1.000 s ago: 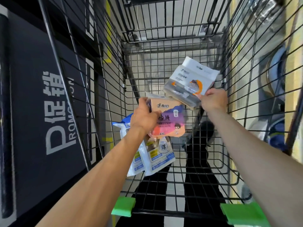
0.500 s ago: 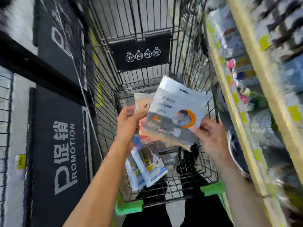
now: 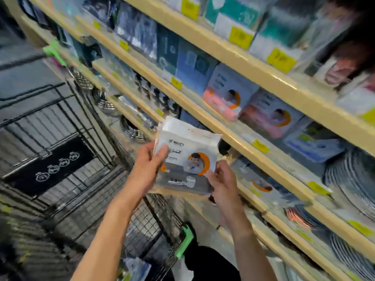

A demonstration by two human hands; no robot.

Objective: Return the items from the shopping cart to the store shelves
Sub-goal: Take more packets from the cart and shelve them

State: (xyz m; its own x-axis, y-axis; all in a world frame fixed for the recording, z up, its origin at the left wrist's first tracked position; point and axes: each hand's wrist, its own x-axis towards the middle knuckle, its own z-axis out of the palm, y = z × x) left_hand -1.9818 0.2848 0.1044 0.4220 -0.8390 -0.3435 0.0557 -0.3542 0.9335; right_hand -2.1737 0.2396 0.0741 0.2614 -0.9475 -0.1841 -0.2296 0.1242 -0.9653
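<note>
A: So, head view — what's the pkg look like?

B: Flat white pack (image 3: 185, 159), grey band across the bottom, orange ring w/ a small cartoon figure on the front, dark logo + print near the top. Held up in front of the shelves (image 3: 239, 136), tilted a bit, top corner leaning toward the shelf edge.

A: Hands?

B: Left hand (image 3: 151, 161) grips the left edge, thumb on the front, fingers (image 3: 157, 142) curled behind. Right hand (image 3: 221, 179) pinches the lower right corner. Something peach-coloured peeks out behind the pack's left edge; can't tell what it is.

A: Around it?

B: Beige shelves run diagonally on the right, yellow price tags (image 3: 259, 146) along the edges. Similar packs w/ orange rings (image 3: 227, 100), pink at the bottom, sit one shelf up. Stacked plates (image 3: 353, 185) further right, metal bowls (image 3: 132, 129) to the left on a lower shelf. Shopping cart (image 3: 85, 159) at lower left, black wire, green handle end (image 3: 185, 240); some blue-white pkgs (image 3: 136, 268) down in it. Lots of blur. Shelf edge lies between the pack and the matching stock.

A: Vs. 0.5 s ago?

B: View swung right, from cart to shelves. Pack went from over the cart to up by the shelf; same two-hand hold. The promo sign is out of view.
</note>
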